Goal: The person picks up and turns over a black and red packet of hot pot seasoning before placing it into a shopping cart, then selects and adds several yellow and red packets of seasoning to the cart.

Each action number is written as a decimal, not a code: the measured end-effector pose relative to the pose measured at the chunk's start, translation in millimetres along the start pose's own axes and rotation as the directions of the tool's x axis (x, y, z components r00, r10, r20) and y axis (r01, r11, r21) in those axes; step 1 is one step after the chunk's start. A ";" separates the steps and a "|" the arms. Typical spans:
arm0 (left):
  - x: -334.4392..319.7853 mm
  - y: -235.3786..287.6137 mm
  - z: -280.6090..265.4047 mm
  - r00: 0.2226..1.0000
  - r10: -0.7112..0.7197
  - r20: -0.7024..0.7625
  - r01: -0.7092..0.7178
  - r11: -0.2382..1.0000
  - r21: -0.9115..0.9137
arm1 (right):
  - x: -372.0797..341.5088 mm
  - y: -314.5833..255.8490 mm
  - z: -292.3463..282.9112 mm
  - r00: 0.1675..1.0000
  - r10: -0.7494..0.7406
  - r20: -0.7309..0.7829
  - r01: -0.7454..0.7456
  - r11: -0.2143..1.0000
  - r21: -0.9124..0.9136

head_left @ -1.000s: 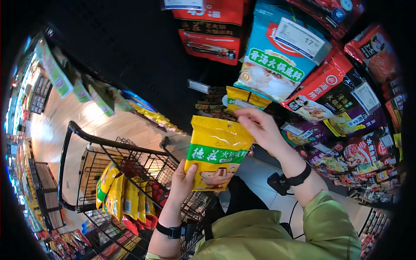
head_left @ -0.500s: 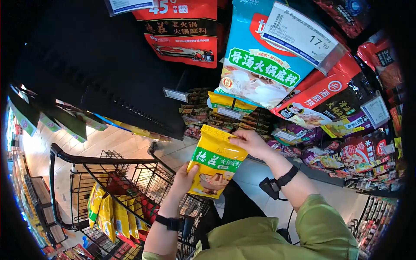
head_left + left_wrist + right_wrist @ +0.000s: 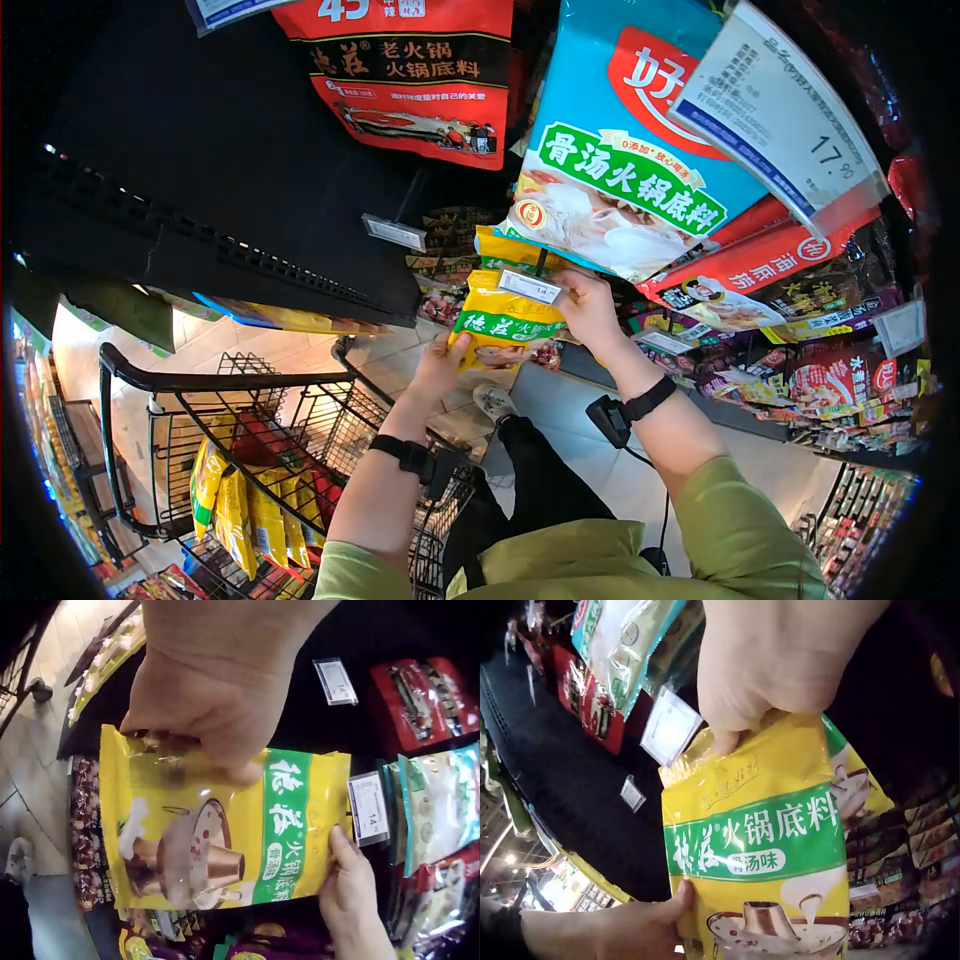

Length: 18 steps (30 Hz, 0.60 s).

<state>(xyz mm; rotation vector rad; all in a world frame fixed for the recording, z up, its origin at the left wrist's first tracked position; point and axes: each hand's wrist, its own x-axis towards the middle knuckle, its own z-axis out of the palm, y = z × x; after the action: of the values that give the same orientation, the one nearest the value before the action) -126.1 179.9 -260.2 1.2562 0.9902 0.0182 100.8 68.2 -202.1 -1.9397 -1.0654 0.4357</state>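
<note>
A yellow hot pot seasoning packet (image 3: 510, 328) with a green band is held between both hands, at the front of a shelf hook. My left hand (image 3: 438, 360) grips its lower left edge, thumb on the printed front. At the top right corner my right hand (image 3: 590, 310) pinches the packet, with the thumb over the front in the right wrist view. A small price tag (image 3: 530, 287) overlaps the packet's top in the head view. Another yellow packet (image 3: 855, 776) hangs right behind the held one.
Large teal packets (image 3: 620, 150) and red packets (image 3: 410, 80) hang above, with a big price card (image 3: 785, 120) jutting out. A black wire cart (image 3: 230, 375) holding several yellow packets (image 3: 235, 515) stands at the left. More seasoning packets (image 3: 830, 370) fill the right.
Both hands have carried the yellow packet forward and up to the hook with the price tag. The head view has moved closer to the shelf.
</note>
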 end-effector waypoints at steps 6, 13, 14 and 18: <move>9.1 10.8 -3.4 0.995 0.102 0.021 -0.102 0.994 -0.031 | 9.6 10.4 5.6 0.996 0.058 0.063 -0.057 0.998 -0.017; 21.3 9.9 -1.2 0.998 0.053 0.034 -0.050 0.995 -0.091 | 16.0 1.7 2.7 0.968 0.210 0.140 -0.197 0.976 -0.096; 23.2 7.7 -0.4 0.996 0.085 0.040 -0.078 0.985 -0.154 | 16.6 -0.3 0.4 0.968 0.210 0.141 -0.197 0.976 -0.097; 31.4 10.9 -1.7 1.000 -0.006 -0.018 0.007 0.999 0.041 | 18.4 -21.6 -11.5 0.958 0.241 0.155 -0.214 0.961 -0.176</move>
<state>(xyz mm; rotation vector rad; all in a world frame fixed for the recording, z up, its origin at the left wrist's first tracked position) -102.8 201.2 -270.6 1.2925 1.0147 0.0041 107.6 83.0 -176.1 -2.2092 -1.0140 0.6788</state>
